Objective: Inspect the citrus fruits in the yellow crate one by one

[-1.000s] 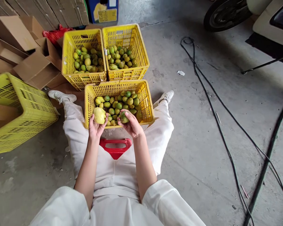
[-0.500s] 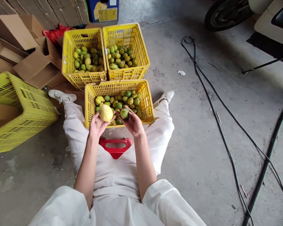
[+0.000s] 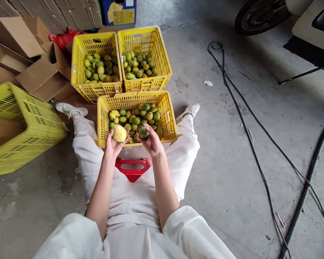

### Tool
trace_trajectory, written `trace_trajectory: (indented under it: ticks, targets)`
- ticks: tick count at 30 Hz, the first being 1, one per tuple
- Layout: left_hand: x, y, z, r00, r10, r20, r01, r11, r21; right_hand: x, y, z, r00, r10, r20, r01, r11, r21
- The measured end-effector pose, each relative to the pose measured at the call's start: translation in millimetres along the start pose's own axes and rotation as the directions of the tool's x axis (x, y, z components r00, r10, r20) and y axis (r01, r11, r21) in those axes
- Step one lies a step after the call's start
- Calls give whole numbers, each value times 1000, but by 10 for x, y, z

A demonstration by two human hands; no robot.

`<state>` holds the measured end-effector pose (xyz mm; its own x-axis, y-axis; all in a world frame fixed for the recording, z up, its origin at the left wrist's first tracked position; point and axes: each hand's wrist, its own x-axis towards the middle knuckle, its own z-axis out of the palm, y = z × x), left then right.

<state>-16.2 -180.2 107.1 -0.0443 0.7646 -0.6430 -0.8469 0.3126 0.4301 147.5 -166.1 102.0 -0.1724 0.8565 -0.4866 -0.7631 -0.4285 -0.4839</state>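
My left hand (image 3: 113, 145) is closed around a large pale-yellow lemon (image 3: 119, 133). In my right hand (image 3: 152, 142) a smaller dark-green lemon (image 3: 144, 132) is gripped between the fingers and thumb. Both hands are over the near rim of a yellow plastic crate (image 3: 170, 117) that stands between my legs. Green and yellow lemons (image 3: 149, 116) lie loose in that crate, some hidden behind my hands. Below my hands, a red plastic stool (image 3: 132, 174) shows between my thighs.
Two more yellow crates, the left one (image 3: 75, 72) and the right one (image 3: 166, 64), hold similar fruit just beyond. A taller yellow crate (image 3: 40, 133) and open cardboard boxes (image 3: 40, 77) are at left. Black cables (image 3: 248, 140) cross the floor at right, near a parked scooter (image 3: 310, 25).
The pale lemon has turned and shifted slightly left and down in my left hand. The green lemon has rotated and moved slightly down in my right hand.
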Motion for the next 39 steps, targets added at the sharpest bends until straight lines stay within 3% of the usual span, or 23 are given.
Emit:
trace_trajectory:
  ticks: [7, 14, 20, 27, 32, 35, 39]
  targets:
    - [-120, 121, 109, 989, 74, 128, -77, 997, 14, -152, -195, 140, 992, -91, 88, 100, 990, -104]
    - [1, -14, 66, 999, 23, -49, -20, 998, 66, -72, -25, 62, 996, 81, 49, -75, 992, -101]
    - [-13, -19, 80, 998, -32, -45, 35, 996, 77, -37, 32, 57, 995, 56, -78, -73, 969, -238]
    - [-194, 117, 226, 991, -40, 130, 36, 999, 27, -147, -176, 140, 998, -28, 56, 39, 978, -206]
    - [-168, 99, 258, 994, -12, 105, 12, 1000, 3, -166, -218, 147, 993, -31, 112, 54, 978, -200]
    - [-65, 41, 196, 995, -92, 36, 93, 996, -12, -84, -77, 23, 998, 41, 42, -27, 958, -287]
    - [89, -46, 35, 975, -179, -130, 182, 983, 12, 26, 249, -232, 975, 84, -206, -157, 915, -371]
